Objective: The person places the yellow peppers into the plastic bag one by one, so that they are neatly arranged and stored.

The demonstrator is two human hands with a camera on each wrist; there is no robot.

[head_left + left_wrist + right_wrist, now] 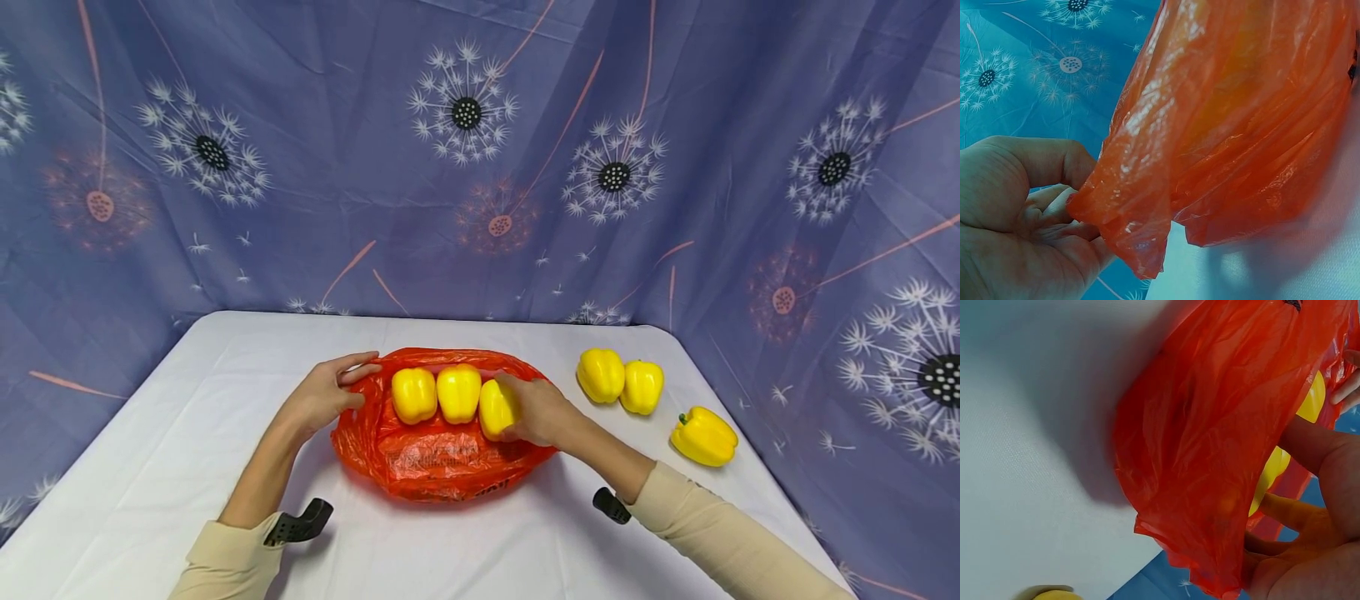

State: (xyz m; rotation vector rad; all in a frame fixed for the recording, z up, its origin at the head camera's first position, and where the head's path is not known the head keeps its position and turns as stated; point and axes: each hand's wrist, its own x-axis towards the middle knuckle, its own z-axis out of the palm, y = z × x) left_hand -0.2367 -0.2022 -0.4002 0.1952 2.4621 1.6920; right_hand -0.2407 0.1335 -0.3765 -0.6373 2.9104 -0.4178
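A red plastic bag (pixel 431 458) lies on the table with its mouth spread upward. Three yellow bell peppers sit in a row in it: a left one (pixel 414 396), a middle one (pixel 458 393) and a right one (pixel 497 410). My right hand (pixel 536 410) reaches into the bag's right side and grips the right pepper. In the right wrist view, thumb and fingers reach past the rim around that pepper (pixel 1261 486). At the left rim, my left hand (pixel 318 398) holds the bag's edge; the left wrist view shows its fingers bent about a bag corner (pixel 1129 231).
On the right of the white table (pixel 187 433) lie three more yellow bell peppers: two side by side (pixel 601 376) (pixel 642 387) and one nearer the edge with a green stem (pixel 705 437). A blue dandelion-print curtain (pixel 337 167) hangs behind and at the sides.
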